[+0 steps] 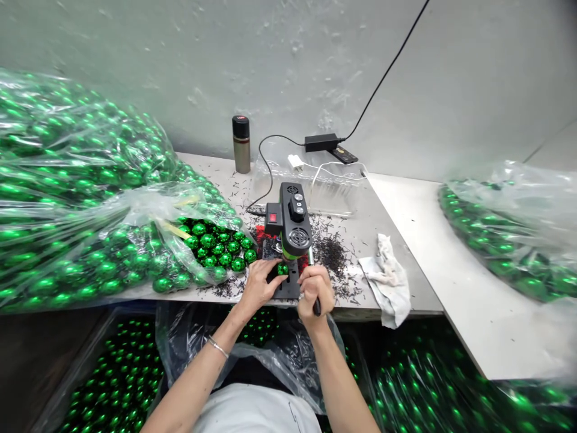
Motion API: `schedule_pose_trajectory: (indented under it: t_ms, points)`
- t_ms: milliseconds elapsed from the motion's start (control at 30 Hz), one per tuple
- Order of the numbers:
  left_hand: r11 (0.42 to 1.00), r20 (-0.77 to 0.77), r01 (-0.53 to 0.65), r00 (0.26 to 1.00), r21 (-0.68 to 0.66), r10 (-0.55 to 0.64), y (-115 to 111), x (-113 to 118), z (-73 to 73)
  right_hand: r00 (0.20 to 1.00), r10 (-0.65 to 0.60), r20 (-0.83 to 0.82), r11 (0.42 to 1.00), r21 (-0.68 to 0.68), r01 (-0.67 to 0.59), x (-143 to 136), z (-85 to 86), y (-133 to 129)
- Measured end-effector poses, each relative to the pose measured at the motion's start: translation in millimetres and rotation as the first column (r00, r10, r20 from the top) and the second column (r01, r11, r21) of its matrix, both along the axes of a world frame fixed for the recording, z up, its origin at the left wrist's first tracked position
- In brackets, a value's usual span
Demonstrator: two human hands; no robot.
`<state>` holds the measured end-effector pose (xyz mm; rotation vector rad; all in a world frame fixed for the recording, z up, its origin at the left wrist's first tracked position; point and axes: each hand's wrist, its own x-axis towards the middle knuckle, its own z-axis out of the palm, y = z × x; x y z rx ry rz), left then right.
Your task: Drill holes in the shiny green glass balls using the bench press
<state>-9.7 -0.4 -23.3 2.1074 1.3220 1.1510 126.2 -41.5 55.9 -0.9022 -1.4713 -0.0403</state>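
Note:
A small black machine [295, 219] with a red switch and round vents stands on the grey table. Under its head, my left hand [262, 281] pinches a shiny green ball [282, 269] between thumb and fingers, above the black base plate [286, 290]. My right hand [315, 291] is wrapped round a lever handle [317, 307] at the machine's right side. Loose green balls [219, 248] spill from the mouth of a clear plastic bag [135, 207] left of the machine.
Black bits [331, 254] litter the table [396, 264]. Behind are a flask [241, 147], a power adapter [321, 142] and a clear plastic tray [336, 195]. A white cloth [388, 282] hangs over the front edge. Another bag of green balls [509, 240] lies right; more fill containers below.

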Motion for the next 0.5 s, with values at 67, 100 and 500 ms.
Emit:
schedule_pose_trajectory:
  t_ms: [67, 100, 500]
  points:
    - [1.0, -0.002, 0.0, 1.0, 0.01, 0.0, 0, 0, -0.1, 1.0, -0.013, 0.024, 0.999, 0.043, 0.012, 1, -13.6, 3]
    - [1.0, -0.001, -0.003, 1.0, 0.019, 0.003, 0, 0, -0.3, 1.0, -0.019, 0.02, 0.998, 0.057, 0.018, 1, -19.5, 4]
    - [0.997, 0.019, -0.019, 1.0, 0.074, 0.017, 2, 2, -6.0, 0.999, -0.013, 0.034, 0.996, 0.092, 0.01, 2, -39.2, 12]
